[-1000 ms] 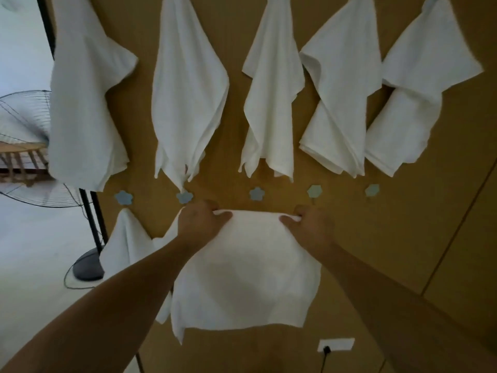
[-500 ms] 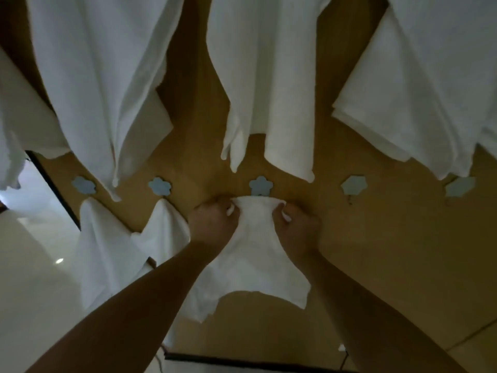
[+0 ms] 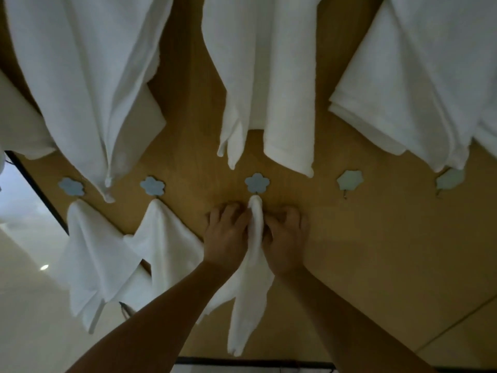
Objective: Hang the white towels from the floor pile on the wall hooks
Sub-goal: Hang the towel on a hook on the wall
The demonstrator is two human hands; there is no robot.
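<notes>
The white towel [image 3: 255,238] is pinched at centre frame between the left hand [image 3: 227,232] and right hand [image 3: 285,235], its top bunched under the middle flower hook [image 3: 256,183]. Two lower hooks at right [image 3: 349,180] are bare; the floor pile is unseen.

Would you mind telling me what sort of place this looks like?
Probably an indoor room fitted for towel hanging: a tan wooden wall, flower-shaped hooks, and white towels hanging from them.

Both hands raised, left hand [image 3: 227,232], right hand [image 3: 285,235], fingers curled inward
</notes>
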